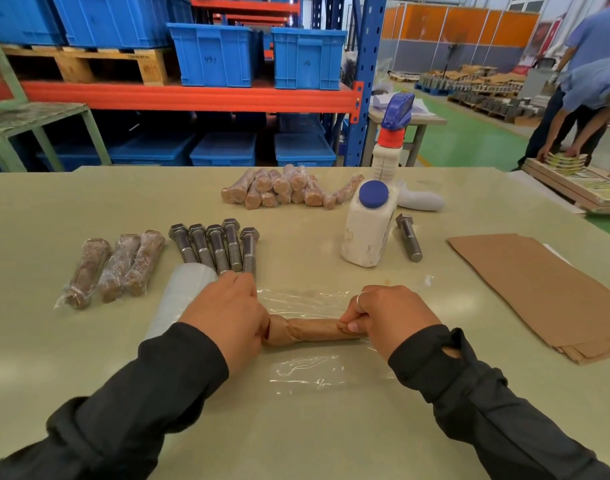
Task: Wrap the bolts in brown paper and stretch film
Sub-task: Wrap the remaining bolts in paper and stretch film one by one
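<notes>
Lying crosswise on the pale green table (89, 348), a bolt rolled in brown paper (314, 330) is being held at both ends. The left hand (227, 315) is closing its curled fingers over the twisted, bunched end of the paper, while the right hand (388, 317) is pinching the other end between thumb and bent fingers. The roll's long axis is running left to right, parallel to the table's near edge. It is resting on a clear sheet of stretch film (308, 374) that is spreading toward the person and away behind the roll. Just beyond the left hand, a row of five bare steel hex bolts (217, 245) is pointing heads-away, with a translucent roll of film (179, 299) touching the left wrist. Three film-wrapped bundles (113, 268) are sitting further left. A stack of brown paper sheets (538, 292) is lying to the right, well apart. The near table surface is staying open.
</notes>
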